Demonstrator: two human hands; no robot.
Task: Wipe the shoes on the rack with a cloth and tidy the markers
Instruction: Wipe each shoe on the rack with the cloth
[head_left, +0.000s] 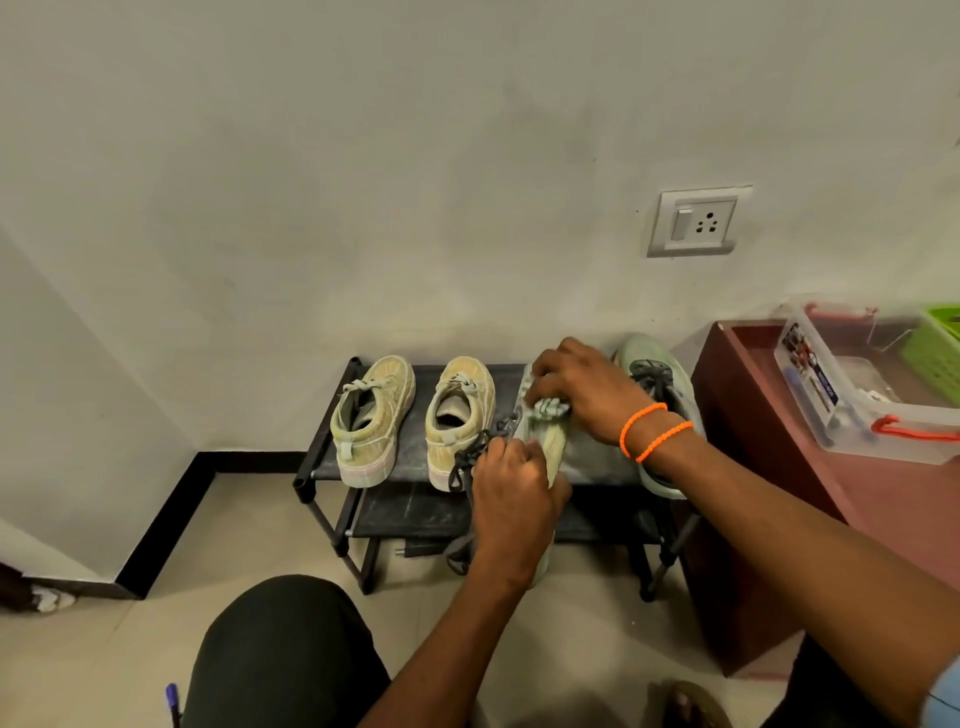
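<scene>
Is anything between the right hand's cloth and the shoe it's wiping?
Nothing visible. The right hand presses the cloth directly against the pale green shoe, which the left hand holds up over the rack. Only its dark laces dangle left, clear of the cloth.

Two orange bead bracelets (655, 431) circle the right wrist; black trousers (280, 654) cover the knee; possibly a light-blue sleeve (944, 699) at the right edge.

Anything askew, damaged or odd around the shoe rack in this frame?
Mostly the rack itself: its black shelves show pale dusty smears. Dark laces dangle loose from the shoe that the left hand holds tilted off the shelf while the right hand presses a cloth on it. No visible damage.
</scene>
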